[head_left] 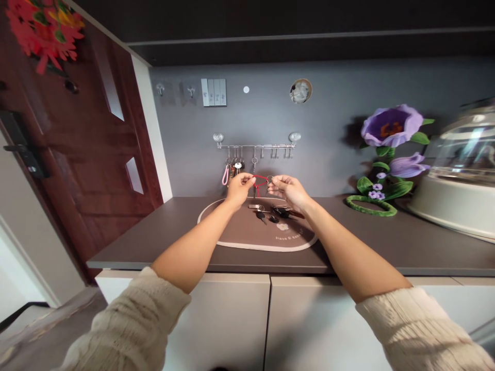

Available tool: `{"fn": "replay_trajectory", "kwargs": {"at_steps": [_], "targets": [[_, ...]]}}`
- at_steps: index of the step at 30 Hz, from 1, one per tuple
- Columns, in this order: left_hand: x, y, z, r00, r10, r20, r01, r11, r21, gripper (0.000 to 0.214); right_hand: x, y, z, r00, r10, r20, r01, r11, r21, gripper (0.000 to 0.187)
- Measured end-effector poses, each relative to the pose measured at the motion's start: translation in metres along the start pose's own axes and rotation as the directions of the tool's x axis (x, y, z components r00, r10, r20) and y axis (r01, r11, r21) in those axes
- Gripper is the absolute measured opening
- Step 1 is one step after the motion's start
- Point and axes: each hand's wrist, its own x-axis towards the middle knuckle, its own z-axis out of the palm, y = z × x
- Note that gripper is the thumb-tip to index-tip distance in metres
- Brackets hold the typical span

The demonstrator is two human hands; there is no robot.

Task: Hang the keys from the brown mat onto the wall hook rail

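A red cord loop (261, 178) is stretched between my two hands above the counter. My left hand (240, 186) pinches the cord's left end. At the other end, my right hand (288, 189) grips a metal key ring (269, 180) joined to the cord. Below them, several keys (260, 214) and dark fobs lie on a brown mat (240, 232) with a pale border. Just behind my hands, a clear hook rail (257, 147) on the wall carries keys and a pink strap (225, 175) at its left; several hooks at its right hold nothing.
On the right of the counter (371, 242) stand a purple fabric flower (392, 126) with a green base and a domed white appliance (456, 201). White cabinet doors (228, 319) are below. A dark red door (88, 154) is at the left; a dark shelf (290, 31) overhangs above.
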Motion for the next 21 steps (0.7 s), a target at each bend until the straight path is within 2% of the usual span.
{"fn": "replay_trajectory", "kwargs": {"at_steps": [7,12,15,21], "targets": [[0.002,0.005,-0.004,0.997,-0.079,0.020,0.081,0.980,-0.184,0.016,-0.002,0.008,0.006,0.994,0.098,0.045,-0.098,0.995,-0.009,0.008],[0.001,0.005,-0.002,0.996,-0.076,0.036,0.083,0.963,-0.255,0.018,-0.006,0.013,0.010,0.985,0.154,0.079,-0.141,0.980,-0.142,0.014],[0.001,0.006,-0.002,0.996,-0.076,0.043,0.085,0.956,-0.279,0.019,-0.004,0.017,0.012,0.990,0.103,0.100,-0.081,0.975,-0.206,0.021],[0.000,0.009,-0.001,0.997,-0.051,0.063,0.069,0.947,-0.315,0.020,0.001,0.016,0.020,0.992,-0.085,0.088,0.104,0.967,-0.233,0.030]]}}
